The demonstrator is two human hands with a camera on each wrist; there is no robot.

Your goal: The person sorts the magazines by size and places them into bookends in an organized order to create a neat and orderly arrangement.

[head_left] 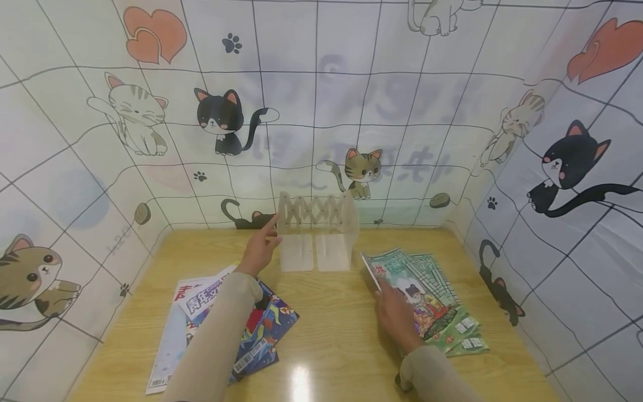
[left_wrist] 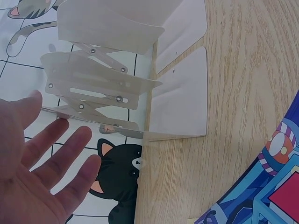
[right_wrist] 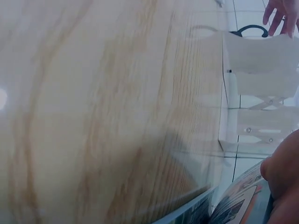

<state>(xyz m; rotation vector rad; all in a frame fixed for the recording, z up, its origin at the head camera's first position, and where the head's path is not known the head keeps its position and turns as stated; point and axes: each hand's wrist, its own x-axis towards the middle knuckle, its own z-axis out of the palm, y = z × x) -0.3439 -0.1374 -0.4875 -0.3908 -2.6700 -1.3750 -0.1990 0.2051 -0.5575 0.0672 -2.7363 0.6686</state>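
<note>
A white, semi-transparent expandable book stand (head_left: 331, 254) with crossed metal links stands at the back of the table. My left hand (head_left: 260, 249) is at its left side panel. In the left wrist view, its fingers (left_wrist: 77, 140) extend loosely with the fingertips right at the panel's edge. On the right, my right hand (head_left: 398, 316) grips the left edge of a green illustrated magazine (head_left: 417, 296), the top one of a small stack. That edge is raised and the thumb lies over the cover. Seen from the right wrist, the magazine's pages (right_wrist: 238, 200) fan apart beside the thumb.
Several overlapping magazines (head_left: 263, 329) with blue and white covers lie on the left, partly hidden under my left forearm. More green magazines (head_left: 469, 335) lie beneath the gripped one. Cat-printed sheeting (head_left: 311, 111) encloses the wooden table (head_left: 331, 346) at the back and sides.
</note>
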